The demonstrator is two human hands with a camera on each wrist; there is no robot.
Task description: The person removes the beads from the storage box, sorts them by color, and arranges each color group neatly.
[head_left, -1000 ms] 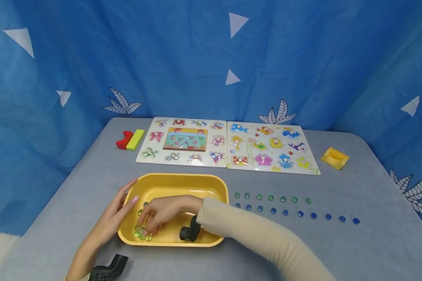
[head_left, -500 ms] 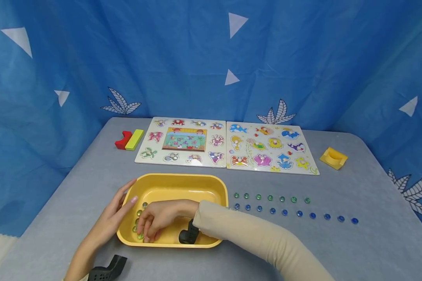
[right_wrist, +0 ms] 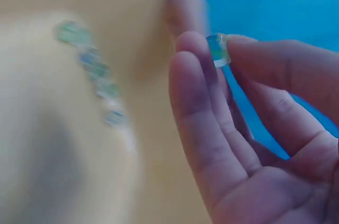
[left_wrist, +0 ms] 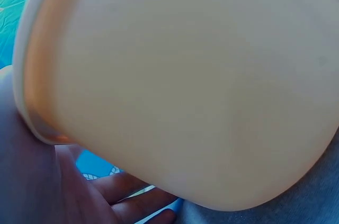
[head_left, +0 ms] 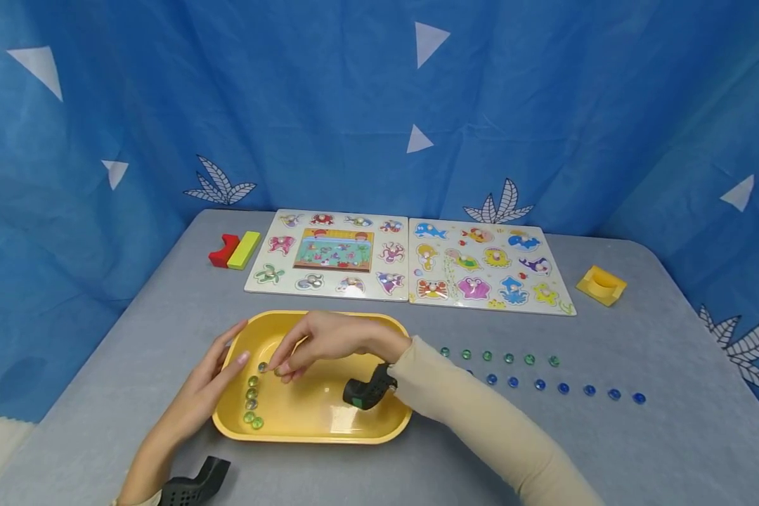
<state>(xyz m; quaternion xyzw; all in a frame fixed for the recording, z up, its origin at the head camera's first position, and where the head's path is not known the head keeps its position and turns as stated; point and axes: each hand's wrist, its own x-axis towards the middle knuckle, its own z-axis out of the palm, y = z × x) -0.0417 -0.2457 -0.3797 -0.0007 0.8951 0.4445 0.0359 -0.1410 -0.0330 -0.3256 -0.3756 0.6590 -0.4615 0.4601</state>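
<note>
A yellow tray (head_left: 310, 411) stands near the table's front. My left hand (head_left: 205, 386) holds its left side, thumb over the rim and fingers along the outside; in the left wrist view, fingers (left_wrist: 140, 205) show past the tray's pale wall. Over the tray's left half, my right hand (head_left: 329, 336) pinches a clear greenish glass bead (right_wrist: 216, 49) between thumb and fingertips. Several more glass beads (head_left: 251, 393) lie in a line along the tray's left wall, blurred in the right wrist view.
Right of the tray run a row of green beads (head_left: 509, 358) and a row of blue beads (head_left: 513, 382), partly behind the right sleeve. Two puzzle boards (head_left: 382, 284) lie behind. Red (head_left: 224, 251), green (head_left: 244, 250) and yellow (head_left: 601, 284) blocks sit at the sides.
My right hand has risen from the beads in the tray's front left corner and moved back and right with one bead pinched. The left hand keeps its hold on the tray.
</note>
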